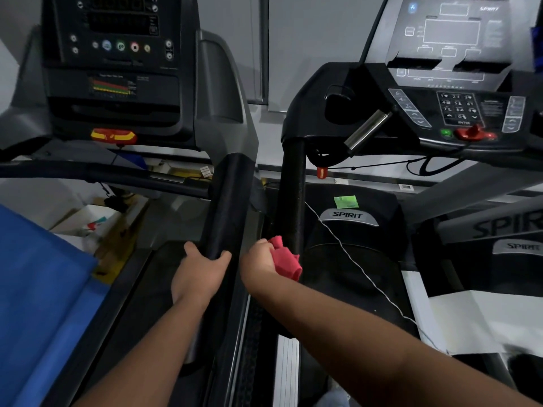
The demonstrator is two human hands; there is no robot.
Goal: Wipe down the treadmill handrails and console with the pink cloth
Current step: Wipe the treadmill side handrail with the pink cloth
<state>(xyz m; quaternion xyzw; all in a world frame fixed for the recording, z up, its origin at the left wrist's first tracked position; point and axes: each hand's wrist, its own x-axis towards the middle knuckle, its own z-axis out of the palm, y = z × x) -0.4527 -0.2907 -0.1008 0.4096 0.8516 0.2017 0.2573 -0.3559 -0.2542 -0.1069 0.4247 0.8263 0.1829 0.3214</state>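
Hands, two, bare: left hand (pixel 202 271) curls over the near end of a padded black handrail (pixel 226 201) on the left-side treadmill. The right hand (pixel 258 259) clutches the pink cloth (pixel 285 259) (bunched, reading almost red in this light) against the lower part of the neighbouring handrail (pixel 291 186). Console (pixel 458 107) with keypad and red safety key (pixel 473 133) sits up right, well apart from the cloth. Blue sheet (pixel 38 289) lies far left.
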